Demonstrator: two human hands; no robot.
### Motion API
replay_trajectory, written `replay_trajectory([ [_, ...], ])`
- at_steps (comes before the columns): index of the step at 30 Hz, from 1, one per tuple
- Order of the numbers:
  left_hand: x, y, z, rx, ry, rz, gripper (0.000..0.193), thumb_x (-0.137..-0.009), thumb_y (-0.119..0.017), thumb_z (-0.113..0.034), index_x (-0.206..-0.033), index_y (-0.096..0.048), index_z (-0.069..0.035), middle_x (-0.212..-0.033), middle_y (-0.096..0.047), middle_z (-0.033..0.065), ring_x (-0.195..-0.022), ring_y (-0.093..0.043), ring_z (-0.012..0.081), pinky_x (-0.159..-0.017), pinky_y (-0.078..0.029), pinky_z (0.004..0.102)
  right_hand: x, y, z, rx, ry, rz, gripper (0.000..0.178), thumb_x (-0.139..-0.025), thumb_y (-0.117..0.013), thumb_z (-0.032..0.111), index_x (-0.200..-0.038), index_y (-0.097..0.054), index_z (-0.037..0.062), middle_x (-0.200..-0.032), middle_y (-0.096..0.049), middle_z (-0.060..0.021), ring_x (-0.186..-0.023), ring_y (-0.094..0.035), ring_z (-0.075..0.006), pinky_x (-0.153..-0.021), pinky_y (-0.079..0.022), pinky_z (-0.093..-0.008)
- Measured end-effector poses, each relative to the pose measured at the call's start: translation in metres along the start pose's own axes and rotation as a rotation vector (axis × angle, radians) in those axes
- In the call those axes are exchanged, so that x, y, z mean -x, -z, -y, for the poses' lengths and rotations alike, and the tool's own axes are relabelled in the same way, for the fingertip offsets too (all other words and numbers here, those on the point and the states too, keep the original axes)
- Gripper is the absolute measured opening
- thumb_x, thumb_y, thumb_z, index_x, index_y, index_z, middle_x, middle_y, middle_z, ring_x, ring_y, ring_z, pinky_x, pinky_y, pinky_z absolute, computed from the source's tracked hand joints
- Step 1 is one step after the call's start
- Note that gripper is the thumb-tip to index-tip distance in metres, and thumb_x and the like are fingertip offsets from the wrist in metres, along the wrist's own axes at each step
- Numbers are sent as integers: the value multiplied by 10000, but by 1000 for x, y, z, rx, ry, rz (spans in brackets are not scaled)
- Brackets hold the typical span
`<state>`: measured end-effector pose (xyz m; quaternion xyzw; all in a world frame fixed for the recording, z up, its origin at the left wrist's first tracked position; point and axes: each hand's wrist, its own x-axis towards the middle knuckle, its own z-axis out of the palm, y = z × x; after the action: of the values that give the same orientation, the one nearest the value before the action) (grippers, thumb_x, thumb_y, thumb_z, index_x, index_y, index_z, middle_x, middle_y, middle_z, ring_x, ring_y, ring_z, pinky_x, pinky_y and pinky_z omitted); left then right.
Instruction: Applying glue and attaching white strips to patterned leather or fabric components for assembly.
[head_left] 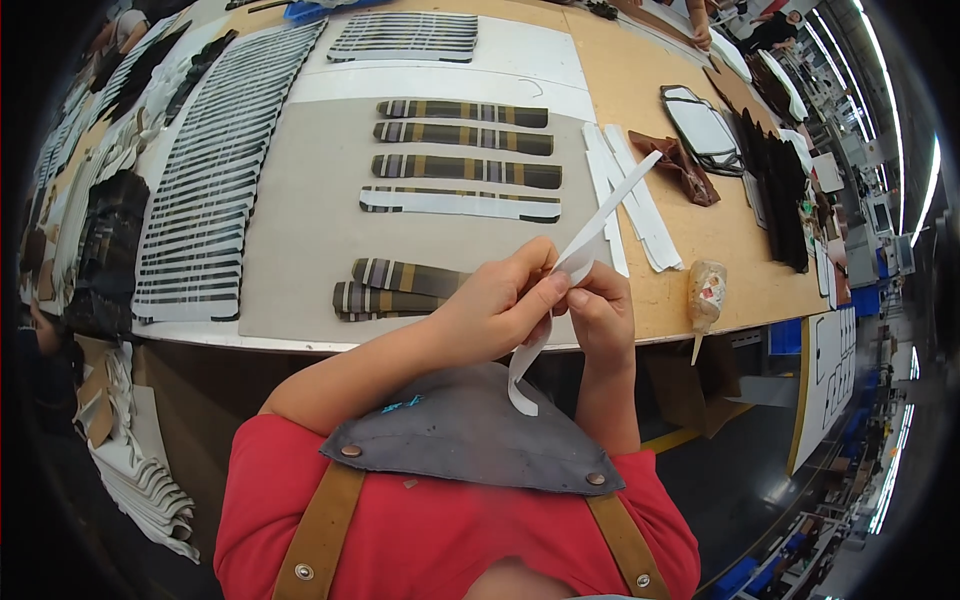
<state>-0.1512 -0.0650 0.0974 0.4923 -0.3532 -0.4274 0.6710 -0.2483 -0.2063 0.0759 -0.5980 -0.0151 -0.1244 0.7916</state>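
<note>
Both of my hands meet above the table's near edge, pinching a long white strip (612,203) that looks like backing tape or paper. My left hand (500,302) has thumb and fingers closed on it. Close against it, my right hand (604,310) grips the strip with bent fingers. One end sticks up toward the far right; the other hangs curled over my grey apron (450,420). Left of my hands lie plaid fabric pieces (410,277), partly hidden by my left forearm. Farther back, a white-faced strip (460,203) lies below several plaid strips (466,171) in a column.
More white strips (640,215) lie right of my hands, beside a glue bottle (707,288) at the table edge. Brown scraps (680,165) and a clear-windowed piece (703,125) are beyond. Long rows of overlapped striped pieces (215,180) cover the left side. Other people stand at the far edges.
</note>
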Motion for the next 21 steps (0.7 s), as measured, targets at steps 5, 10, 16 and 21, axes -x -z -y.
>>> replay_trajectory([
  [5,12,-4,3,-447,-225,-76,126,-933,-474,-162,-915,-452,-39,-630,-544,128,-538,-565,269,-516,-425,371,6,-23,-8,37,126,-149,302,-877,-613,239,-1024,-514,-5,-898,-570,-48,-826,-553,-111,-761,-470,-263],
  [10,11,2,6,-479,-173,-89,126,-934,-475,-148,-904,-434,-32,-645,-542,104,-560,-554,207,-527,-423,321,6,-25,-10,71,65,-211,242,-907,-573,179,-1035,-525,-21,-923,-574,-64,-843,-579,-138,-752,-480,-271],
  [16,15,29,13,-248,-296,-398,80,-943,-434,-111,-903,-417,-44,-623,-534,90,-536,-581,156,-506,-459,301,-10,-4,-10,283,140,-153,132,-900,-440,21,-966,-545,-23,-855,-562,-51,-739,-565,-120,-670,-465,-236],
  [21,47,106,-11,-190,-399,-745,102,-941,-421,-78,-906,-499,-23,-795,-556,37,-686,-529,71,-674,-457,245,-9,85,35,403,251,-440,239,-879,-527,126,-1030,-568,-54,-1016,-608,-180,-959,-594,-240,-883,-461,-373],
])
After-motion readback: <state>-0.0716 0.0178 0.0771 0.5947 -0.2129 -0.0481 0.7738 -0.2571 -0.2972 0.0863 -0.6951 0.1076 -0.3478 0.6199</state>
